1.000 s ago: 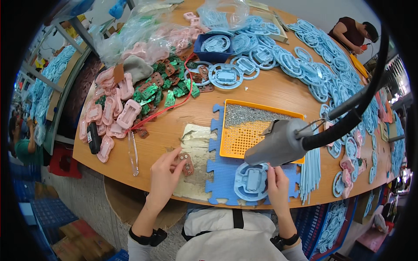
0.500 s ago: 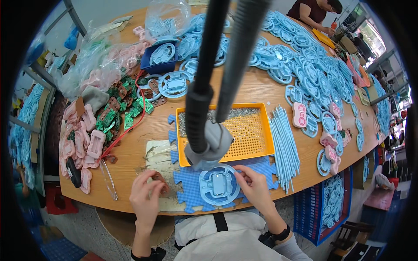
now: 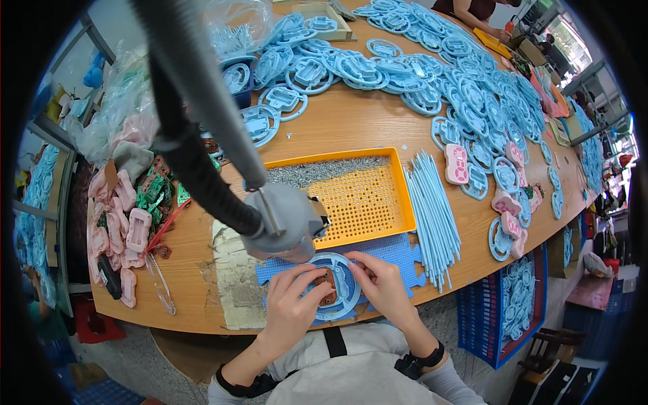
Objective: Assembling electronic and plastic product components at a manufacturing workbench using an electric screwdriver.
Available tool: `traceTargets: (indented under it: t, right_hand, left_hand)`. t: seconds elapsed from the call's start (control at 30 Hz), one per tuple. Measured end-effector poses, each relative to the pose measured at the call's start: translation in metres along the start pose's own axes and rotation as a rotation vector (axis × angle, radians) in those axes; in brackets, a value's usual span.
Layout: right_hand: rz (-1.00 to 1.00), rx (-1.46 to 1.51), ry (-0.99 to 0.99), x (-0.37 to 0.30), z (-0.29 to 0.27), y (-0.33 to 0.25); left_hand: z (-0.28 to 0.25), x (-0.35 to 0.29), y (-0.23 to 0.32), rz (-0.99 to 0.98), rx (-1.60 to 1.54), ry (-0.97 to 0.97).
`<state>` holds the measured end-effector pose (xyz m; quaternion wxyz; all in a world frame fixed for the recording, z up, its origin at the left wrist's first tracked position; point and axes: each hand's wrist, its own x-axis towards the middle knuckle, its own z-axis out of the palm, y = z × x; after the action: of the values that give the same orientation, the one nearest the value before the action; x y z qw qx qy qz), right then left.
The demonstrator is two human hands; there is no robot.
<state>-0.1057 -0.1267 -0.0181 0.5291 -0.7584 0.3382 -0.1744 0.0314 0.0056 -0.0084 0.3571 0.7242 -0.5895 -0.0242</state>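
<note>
A round light-blue plastic shell (image 3: 349,295) lies on the blue foam mat (image 3: 399,260) at the table's front edge. My left hand (image 3: 290,305) is over its left part, fingers closed on a small brown circuit board (image 3: 329,285) set into the shell's middle. Those fingers hide some of the board. On the right, my right hand (image 3: 386,287) pinches the shell's rim between thumb and fingers. Just beyond the shell hangs the grey head (image 3: 282,223) of an arm-mounted tool.
A yellow perforated tray (image 3: 405,202) with small metal screws stands behind the mat. Blue rods (image 3: 432,223) lie right of it. Pink shells (image 3: 138,229) and green boards (image 3: 156,192) are piled left; blue shells (image 3: 472,101) fill the back right. A person's arm (image 3: 472,17) shows far off.
My left hand has brought the brown board rightward from beside the mat onto the blue shell. My right hand still grips the rim. The view has shifted, placing the tool arm further left.
</note>
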Motion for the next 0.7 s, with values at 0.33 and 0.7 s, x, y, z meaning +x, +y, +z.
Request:
traceTargets:
  t: [0.33,0.7]
  right_hand:
    - [0.032,0.022,-0.031,0.002,-0.0002,-0.0032]
    - [-0.033,-0.002,-0.022,0.0033,-0.0001,0.0013]
  left_hand:
    - [-0.001,-0.0014,0.0036,0.012,0.094,-0.032]
    - [-0.0058,0.0008,0.0035,-0.042,0.028,-0.094]
